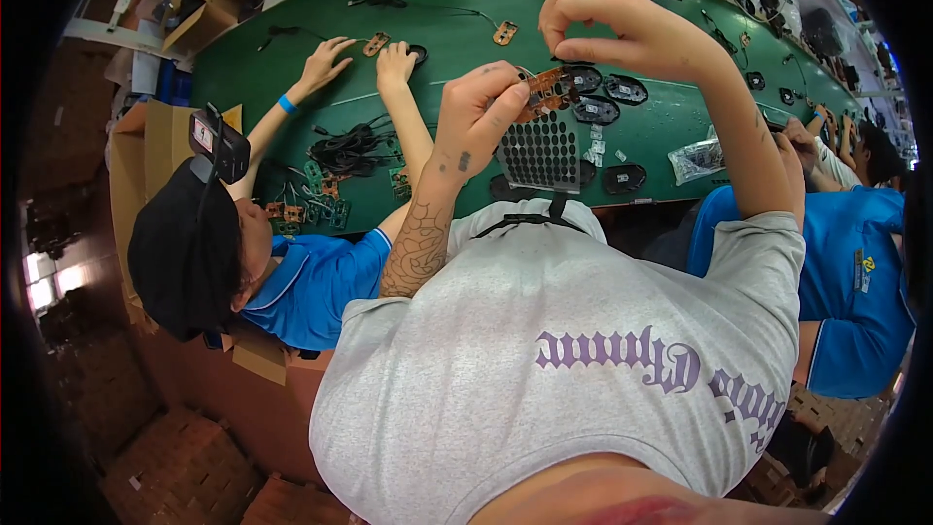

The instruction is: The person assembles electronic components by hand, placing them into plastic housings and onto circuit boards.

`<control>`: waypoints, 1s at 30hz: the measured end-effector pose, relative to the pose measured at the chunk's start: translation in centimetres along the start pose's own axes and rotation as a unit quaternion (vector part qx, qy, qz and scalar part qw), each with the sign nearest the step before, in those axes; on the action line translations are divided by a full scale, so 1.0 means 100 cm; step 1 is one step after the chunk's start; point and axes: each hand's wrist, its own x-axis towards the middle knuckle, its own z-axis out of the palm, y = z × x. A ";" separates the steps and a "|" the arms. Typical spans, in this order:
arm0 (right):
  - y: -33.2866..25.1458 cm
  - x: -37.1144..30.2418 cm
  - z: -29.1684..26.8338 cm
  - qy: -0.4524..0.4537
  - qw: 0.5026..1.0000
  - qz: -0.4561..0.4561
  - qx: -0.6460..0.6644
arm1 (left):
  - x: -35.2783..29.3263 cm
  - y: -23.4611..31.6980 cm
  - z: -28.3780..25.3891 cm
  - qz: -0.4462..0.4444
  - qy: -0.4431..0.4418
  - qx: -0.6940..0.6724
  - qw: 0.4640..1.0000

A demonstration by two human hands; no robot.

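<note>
My left hand (481, 102) is closed on an orange-brown circuit board (546, 92), pinched between thumb and fingers above the green table. To the right and a little farther off, my right hand (612, 29) is raised with its fingers curled in toward the thumb. Whatever its fingertips hold, if anything, is too small to make out. Beneath the hands lie several black oval plastic shells (625, 89). A sheet of black round pads (539, 156) is nearer my body, partly below the board. Beside it are small whitish pieces (596, 148) and another black shell (623, 179).
On the left, a co-worker in blue handles a cabled board (376, 44). Black cables (355, 148) and green boards (326, 206) lie in front of that person. Another cabled board (504, 33) sits at the back. A clear plastic bag (696, 161) is to my right, near another blue-shirted person.
</note>
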 end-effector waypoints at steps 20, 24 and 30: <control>0.002 0.002 0.007 -0.033 0.999 -0.020 -0.019 | -0.001 0.002 0.002 -0.023 -0.001 -0.009 1.000; 0.002 0.001 0.007 -0.038 0.999 -0.002 -0.024 | -0.001 0.002 0.004 -0.028 -0.006 -0.010 1.000; 0.005 0.000 0.009 -0.030 0.999 -0.009 -0.036 | -0.001 0.002 0.007 -0.025 -0.008 0.005 1.000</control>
